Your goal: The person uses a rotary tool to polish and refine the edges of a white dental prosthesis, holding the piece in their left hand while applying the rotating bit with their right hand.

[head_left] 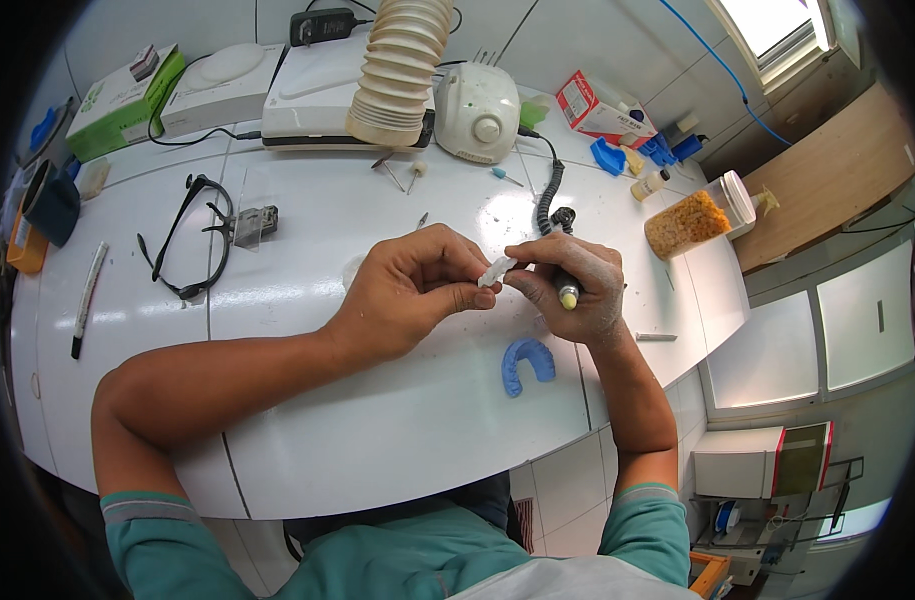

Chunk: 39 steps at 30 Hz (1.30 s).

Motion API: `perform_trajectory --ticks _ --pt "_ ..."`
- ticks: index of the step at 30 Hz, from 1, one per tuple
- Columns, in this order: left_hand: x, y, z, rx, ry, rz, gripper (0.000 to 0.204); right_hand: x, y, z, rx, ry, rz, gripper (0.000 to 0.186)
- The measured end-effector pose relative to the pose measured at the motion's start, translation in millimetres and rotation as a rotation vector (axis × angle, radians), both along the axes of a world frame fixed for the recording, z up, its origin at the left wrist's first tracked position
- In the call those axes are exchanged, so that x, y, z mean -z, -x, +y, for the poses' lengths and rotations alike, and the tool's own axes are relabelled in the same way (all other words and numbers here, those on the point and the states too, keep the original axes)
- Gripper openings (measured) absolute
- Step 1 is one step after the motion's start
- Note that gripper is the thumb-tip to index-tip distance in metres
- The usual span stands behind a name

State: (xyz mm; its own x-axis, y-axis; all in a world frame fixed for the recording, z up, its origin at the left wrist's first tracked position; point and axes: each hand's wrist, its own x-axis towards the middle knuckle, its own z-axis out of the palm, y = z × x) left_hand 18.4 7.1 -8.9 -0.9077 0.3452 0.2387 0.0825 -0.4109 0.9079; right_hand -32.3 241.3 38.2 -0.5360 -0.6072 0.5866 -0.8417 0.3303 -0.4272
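The left hand [412, 285] pinches one small white chalky piece [496, 271] in its grip while the right hand [574, 285], dusted white, clasps one slim rotary handpiece [565, 285] against it, so trimming looks underway and unfinished, with one blue horseshoe-shaped tray [527, 364] on the white desk [397, 420] just below the grip.

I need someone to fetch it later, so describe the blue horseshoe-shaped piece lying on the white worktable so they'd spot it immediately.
Start at the white worktable and find the person's right hand, which grips a slim rotary handpiece. Just below that hand, toward the table's near edge, lies the blue horseshoe-shaped dental tray. It is the only blue U-shaped thing lying alone on the bare surface; the other blue pieces sit far back among boxes.
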Motion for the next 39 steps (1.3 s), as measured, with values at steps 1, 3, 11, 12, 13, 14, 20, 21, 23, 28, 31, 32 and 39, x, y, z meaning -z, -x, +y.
perform_trajectory --ticks 1,3,11,12,13,14,20,21,23,28,31,32,39 --pt "0 0 0 -0.002 0.0 0.016 0.012 -1 -2 -2 -0.006 0.002 -0.019 0.023" --pt "0 0 -1 -0.005 0.001 0.047 0.012 -2 -2 -5 -0.017 0.004 -0.039 0.024" --pt "-2 -3 1 -0.001 0.016 0.101 0.016 -1 -2 -2 -0.021 0.014 -0.046 0.021" --pt "-2 -3 1 -0.012 0.017 0.108 0.017 -1 -2 -3 -0.013 0.02 -0.035 0.019" --pt "-2 -3 1 -0.002 0.009 0.103 0.017 -1 -2 -4 -0.003 0.024 -0.024 0.016" --pt "-2 -2 0 0.008 0.001 0.099 0.018 -1 -3 -4 0.007 0.028 -0.013 0.014" --pt "-8 1 -4 0.051 -0.003 0.008 0.023 -9 -8 1 0.191 -0.244 -0.06 0.021" --pt "-7 2 -3 0.049 -0.01 -0.01 0.023 -14 -10 -1 0.201 -0.28 -0.123 0.022" --pt "-5 2 -3 0.028 -0.017 -0.016 0.024 -13 -9 1 0.201 -0.302 -0.154 0.019" --pt "3 5 -1 0.021 -0.021 -0.016 0.014 -11 -10 2 0.178 -0.276 -0.195 0.016" --pt "3 4 0 0.012 -0.043 -0.069 0.027 -15 -9 -3 0.144 -0.24 -0.127 0.012" --pt "2 4 0 0.015 -0.046 -0.08 0.033 -15 -9 -1 0.146 -0.246 -0.098 0.011" --pt "-3 3 -1 0.001 -0.01 -0.079 0.039 -15 -7 3 0.142 -0.275 -0.014 0.008"
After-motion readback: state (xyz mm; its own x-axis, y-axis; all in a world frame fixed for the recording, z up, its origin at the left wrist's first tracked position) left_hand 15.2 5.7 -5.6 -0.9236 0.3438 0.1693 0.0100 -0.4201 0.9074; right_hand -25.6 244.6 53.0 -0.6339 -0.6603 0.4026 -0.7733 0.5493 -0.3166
